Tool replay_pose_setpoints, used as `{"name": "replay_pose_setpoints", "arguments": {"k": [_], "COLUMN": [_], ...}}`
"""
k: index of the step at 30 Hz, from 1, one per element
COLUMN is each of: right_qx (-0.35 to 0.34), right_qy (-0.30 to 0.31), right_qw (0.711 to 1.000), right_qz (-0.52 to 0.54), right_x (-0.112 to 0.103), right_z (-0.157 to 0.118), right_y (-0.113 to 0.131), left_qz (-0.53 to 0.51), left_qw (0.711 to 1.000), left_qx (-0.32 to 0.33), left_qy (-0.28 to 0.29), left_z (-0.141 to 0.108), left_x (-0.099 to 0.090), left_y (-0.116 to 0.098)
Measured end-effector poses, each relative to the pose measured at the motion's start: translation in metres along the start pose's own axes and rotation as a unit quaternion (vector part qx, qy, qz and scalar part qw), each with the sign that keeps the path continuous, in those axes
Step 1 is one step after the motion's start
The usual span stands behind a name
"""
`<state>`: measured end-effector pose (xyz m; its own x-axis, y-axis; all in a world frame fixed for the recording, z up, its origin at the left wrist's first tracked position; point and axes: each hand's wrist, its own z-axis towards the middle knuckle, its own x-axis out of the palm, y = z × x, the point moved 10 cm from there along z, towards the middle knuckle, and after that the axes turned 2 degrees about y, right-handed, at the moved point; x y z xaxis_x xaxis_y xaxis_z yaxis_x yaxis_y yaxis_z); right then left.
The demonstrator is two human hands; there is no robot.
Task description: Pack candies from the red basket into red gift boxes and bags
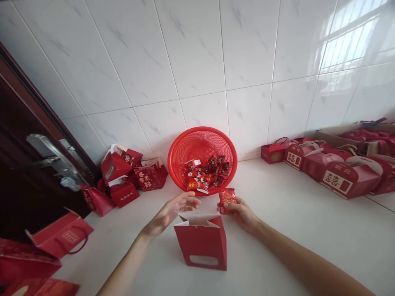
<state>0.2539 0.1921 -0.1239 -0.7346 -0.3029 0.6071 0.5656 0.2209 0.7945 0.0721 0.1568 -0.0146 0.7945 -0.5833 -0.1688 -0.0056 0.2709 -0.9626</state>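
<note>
A red paper bag [200, 246] stands upright with its white-lined top open and an oval window low on its front. My right hand [242, 211], to the right of the bag's top, holds a red candy packet [227, 199] between thumb and fingers. Just left of and behind the bag's mouth, my left hand [173, 211] is empty, slightly blurred, its fingers apart. Behind both hands, a red plastic basket [202, 137] leans tilted against the wall, with a pile of small red wrapped packets [206, 174] in its lower part.
Several red boxes [148, 176] are heaped at the left beside a dark door [27, 123] with a metal handle. More red gift boxes [339, 179] line the right side, in front of a carton [333, 137] of red items. White tiles rise behind.
</note>
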Motion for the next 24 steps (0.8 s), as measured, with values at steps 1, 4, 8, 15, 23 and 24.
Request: {"name": "replay_pose_setpoints", "arguments": {"k": [1, 4, 8, 15, 23, 24], "right_qx": [-0.001, 0.000, -0.006, -0.047, -0.043, -0.045], "right_qy": [0.001, -0.002, -0.019, -0.056, -0.043, -0.042], "right_qw": [1.000, 1.000, 1.000, 0.997, 0.998, 0.998], "right_qz": [0.000, 0.006, 0.018, 0.030, 0.023, 0.021], "right_x": [0.000, 0.000, -0.002, -0.013, -0.014, -0.014], "right_z": [0.000, 0.000, 0.000, 0.001, 0.005, 0.005], "right_y": [0.000, 0.001, 0.002, 0.006, 0.001, 0.002], "left_qz": [0.004, 0.060, 0.113, 0.043, 0.451, 0.486], "left_qw": [0.999, 0.993, 0.986, 0.998, 0.862, 0.840], "left_qx": [-0.021, -0.094, -0.120, -0.038, -0.105, -0.129], "left_qy": [0.032, 0.037, 0.012, 0.037, -0.206, -0.204], "left_z": [-0.007, -0.021, -0.012, 0.019, 0.076, 0.086], "left_x": [0.010, 0.025, 0.039, 0.028, -0.089, -0.094], "left_y": [0.001, 0.009, 0.010, 0.002, -0.004, 0.000]}}
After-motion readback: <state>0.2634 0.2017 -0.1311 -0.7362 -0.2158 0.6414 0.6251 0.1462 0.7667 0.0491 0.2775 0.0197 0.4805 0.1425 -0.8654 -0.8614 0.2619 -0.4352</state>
